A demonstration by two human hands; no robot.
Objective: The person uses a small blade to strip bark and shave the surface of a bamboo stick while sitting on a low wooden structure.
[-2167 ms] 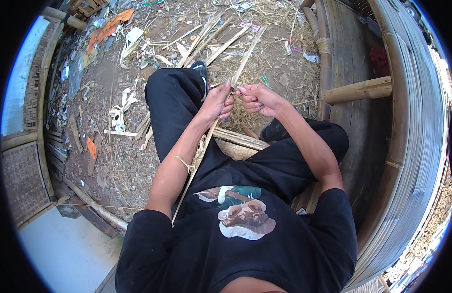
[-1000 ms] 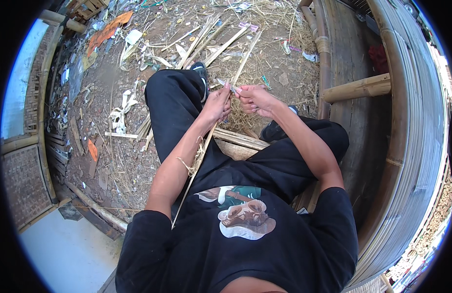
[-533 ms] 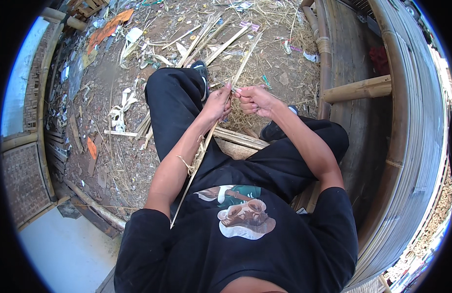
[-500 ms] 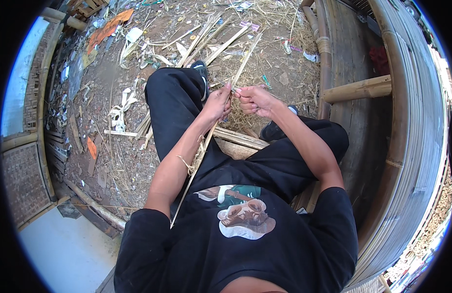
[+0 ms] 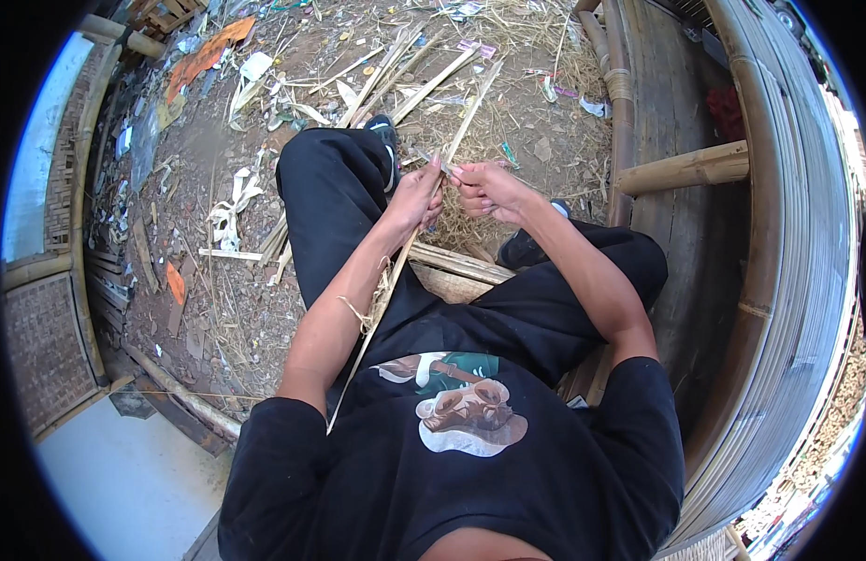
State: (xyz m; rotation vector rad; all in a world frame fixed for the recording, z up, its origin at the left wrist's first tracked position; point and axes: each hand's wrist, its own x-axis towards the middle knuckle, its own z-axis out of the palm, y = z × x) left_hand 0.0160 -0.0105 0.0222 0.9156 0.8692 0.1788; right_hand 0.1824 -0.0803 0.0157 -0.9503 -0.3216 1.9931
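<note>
A long, pale bamboo strip (image 5: 475, 110) runs from beyond my hands, between them, and down past my left forearm to my shirt. My left hand (image 5: 420, 196) is closed around it, thumb upward. Close beside it, my right hand (image 5: 492, 192) is closed, its thumb and fingertips pinched at the strip's edge. A small greyish sliver shows between the two hands' fingertips; it is too small to name. Thin curled shavings (image 5: 368, 320) hang along the strip near my left forearm.
Split bamboo pieces (image 5: 386, 79) lie on the littered dirt ground ahead, with dry straw and scraps around them. A bamboo-framed bench (image 5: 657, 103) with a crossbar (image 5: 685, 168) stands at my right. Woven wall panels (image 5: 50, 318) are on the left. Bamboo slats (image 5: 461, 265) lie between my legs.
The hands and strip stay almost in place. Fingertips shift slightly where the hands meet, and the greyish sliver there shows more plainly.
</note>
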